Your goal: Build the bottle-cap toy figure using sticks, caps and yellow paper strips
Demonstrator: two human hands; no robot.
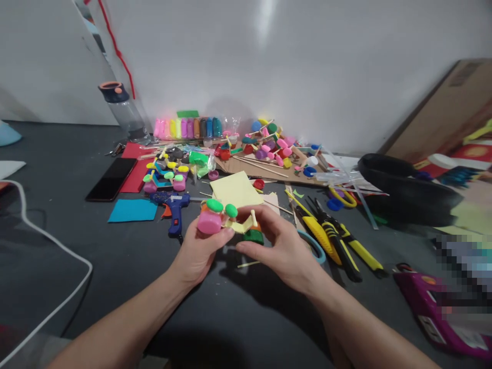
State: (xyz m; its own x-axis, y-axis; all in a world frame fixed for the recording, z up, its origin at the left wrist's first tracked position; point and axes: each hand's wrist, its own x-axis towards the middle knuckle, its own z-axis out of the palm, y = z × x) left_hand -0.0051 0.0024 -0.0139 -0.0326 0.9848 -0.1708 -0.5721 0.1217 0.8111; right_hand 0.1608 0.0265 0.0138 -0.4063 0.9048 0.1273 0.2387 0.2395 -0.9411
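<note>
Between both hands is a small handmade toy vehicle point(239, 226), built from bottle caps, green clay blobs and a strip of pale yellow paper. My left hand point(198, 251) is closed around its left end, with the thumb near the pink cap point(209, 222). At the other end, my right hand point(282, 245) has its fingers curled behind the green cap point(253, 236) and its thumb in front. Just behind the toy lies a pale yellow sheet of paper point(239, 187). A blue glue gun point(175, 205) rests left of my left hand.
Similar toys point(169, 174) stand at the back left, with more pieces point(272, 143) on cardboard. Clay packs point(188, 128) and a water bottle point(126, 113) are against the wall. Yellow-black pliers point(334, 236) and blue-handled scissors point(315, 247) lie right. A phone point(111, 179) and white cable point(57, 236) are left.
</note>
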